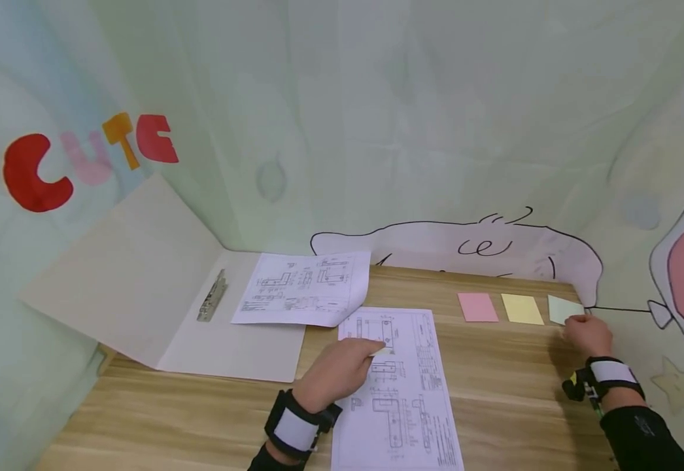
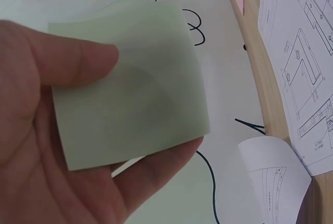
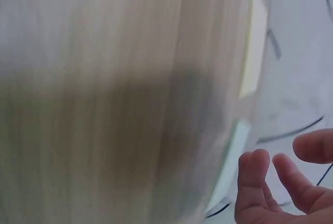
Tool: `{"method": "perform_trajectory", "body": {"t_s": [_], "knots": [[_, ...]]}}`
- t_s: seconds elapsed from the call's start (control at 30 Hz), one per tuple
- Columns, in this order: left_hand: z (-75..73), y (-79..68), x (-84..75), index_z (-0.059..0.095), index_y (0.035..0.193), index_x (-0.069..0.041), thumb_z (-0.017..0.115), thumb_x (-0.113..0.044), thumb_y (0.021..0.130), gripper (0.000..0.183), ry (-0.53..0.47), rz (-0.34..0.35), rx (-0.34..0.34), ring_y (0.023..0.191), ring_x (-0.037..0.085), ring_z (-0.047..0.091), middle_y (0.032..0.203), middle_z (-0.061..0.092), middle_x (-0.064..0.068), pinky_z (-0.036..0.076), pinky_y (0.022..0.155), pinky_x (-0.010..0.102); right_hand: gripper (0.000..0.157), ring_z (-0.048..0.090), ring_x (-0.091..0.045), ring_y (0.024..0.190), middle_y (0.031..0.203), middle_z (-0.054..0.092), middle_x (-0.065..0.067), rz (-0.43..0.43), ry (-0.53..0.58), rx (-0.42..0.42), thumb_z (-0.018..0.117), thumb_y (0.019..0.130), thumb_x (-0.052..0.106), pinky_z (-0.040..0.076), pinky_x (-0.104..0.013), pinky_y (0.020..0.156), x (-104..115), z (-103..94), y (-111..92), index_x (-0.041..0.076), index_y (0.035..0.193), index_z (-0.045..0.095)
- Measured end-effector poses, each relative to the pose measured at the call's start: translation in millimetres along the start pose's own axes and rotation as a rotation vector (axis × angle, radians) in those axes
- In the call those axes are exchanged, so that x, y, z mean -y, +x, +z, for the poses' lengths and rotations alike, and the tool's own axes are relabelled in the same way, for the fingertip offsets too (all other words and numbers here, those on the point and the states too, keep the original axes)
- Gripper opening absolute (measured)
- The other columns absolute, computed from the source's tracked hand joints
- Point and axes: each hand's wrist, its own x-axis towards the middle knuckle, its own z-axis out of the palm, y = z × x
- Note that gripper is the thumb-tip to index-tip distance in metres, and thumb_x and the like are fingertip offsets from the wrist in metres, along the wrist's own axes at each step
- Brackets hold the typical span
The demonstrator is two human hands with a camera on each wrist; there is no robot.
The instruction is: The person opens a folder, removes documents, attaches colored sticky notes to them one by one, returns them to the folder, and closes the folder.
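My left hand (image 1: 337, 371) pinches a pale green sticky note (image 2: 130, 89), thumb on its face and fingers behind. In the head view this hand is over a printed technical drawing (image 1: 412, 392), and only a sliver of the note shows past the fingertips. At the table's far right, my right hand (image 1: 589, 337) is beside a pale green sticky pad (image 1: 562, 307), overlapping its near corner. In the right wrist view its fingers (image 3: 254, 169) bend loosely, the thumb stands apart, and nothing shows between them.
Left of the green pad lie a yellow pad (image 1: 522, 309) and a pink pad (image 1: 477, 307). A folder (image 1: 230, 353) stands open at the left, with a metal clip (image 1: 212, 296); another drawing (image 1: 301, 288) overhangs its right edge. A printed curtain (image 1: 377, 131) backs the wooden table (image 1: 201, 418).
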Motion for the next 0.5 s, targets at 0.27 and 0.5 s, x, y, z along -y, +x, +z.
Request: {"method": "perform_trajectory", "body": {"t_s": [0.27, 0.5], "knots": [[9.1, 1.1, -10.1, 0.063, 0.125, -0.012, 0.047, -0.007, 0.096, 0.033, 0.064, 0.028, 0.017, 0.114, 0.015, 0.056, 0.122, 0.062, 0.0, 0.046, 0.091, 0.032, 0.04, 0.063, -0.032, 0.082, 0.096, 0.063, -0.027, -0.189, 0.048, 0.099, 0.043, 0.095, 0.021, 0.045, -0.031, 0.06, 37, 26.1, -32, -0.014, 0.112, 0.054], [22.2, -0.4, -17.9, 0.062, 0.125, -0.012, 0.048, -0.005, 0.095, 0.035, 0.129, 0.084, 0.051, 0.111, 0.013, 0.058, 0.118, 0.064, 0.001, 0.048, 0.087, 0.029, 0.038, 0.059, -0.022, 0.081, 0.096, 0.062, -0.021, -0.32, 0.127, 0.277, 0.048, 0.099, 0.026, 0.048, -0.031, 0.066, 82, 49.9, -68, -0.008, 0.111, 0.057]]}}
